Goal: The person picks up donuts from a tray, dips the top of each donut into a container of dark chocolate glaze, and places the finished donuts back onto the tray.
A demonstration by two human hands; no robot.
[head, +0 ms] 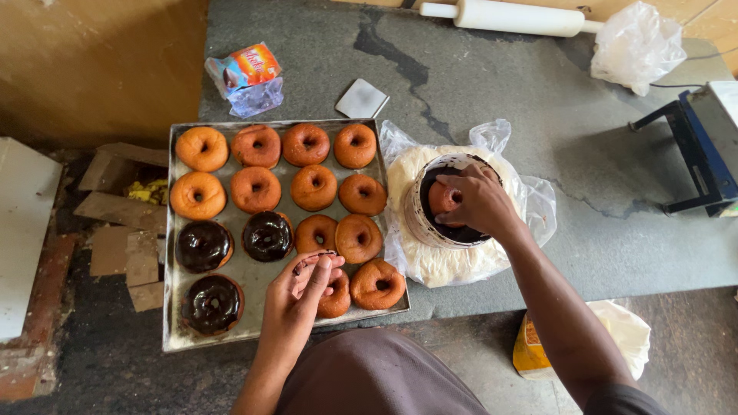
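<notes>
R hand (473, 201) was curled over a plain brown ring doughnut (444, 197), fingertips pinching it, holding it face-down in a round white tub of dark chocolate glaze (430, 223). That grip probably kept the fingers on the bare side, above the glaze. The tub sat bedded in a pale lump of dough inside a clear plastic bag (461, 261), which likely kept it steady, just beside the tray so the reach was short.

L hand (304, 288) hovered over the near edge of the rectangular metal baking tray (173, 323), fingers drawn together, fingertips smeared w/ glaze; cannot tell if it pinched anything besides a string of chocolate. It was nearest a plain doughnut in the front row (336, 298).

Tray: three glazed dark doughnuts (204, 246) grouped at the near-left, plain ones filling the rest, approx. in rows, so done and undone stayed apart.

Surface was a grey stone-like slab (538, 115), stained and cracked-looking. On it: a white rolling pin (511, 15) at the far edge, a crumpled clear bag (636, 46), a small white square scraper (362, 98), an orange snack packet (246, 73), a blue-framed machine (703, 150) at right. Below: dirty floor, cardboard scraps (123, 230), a yellow bag (538, 350).
</notes>
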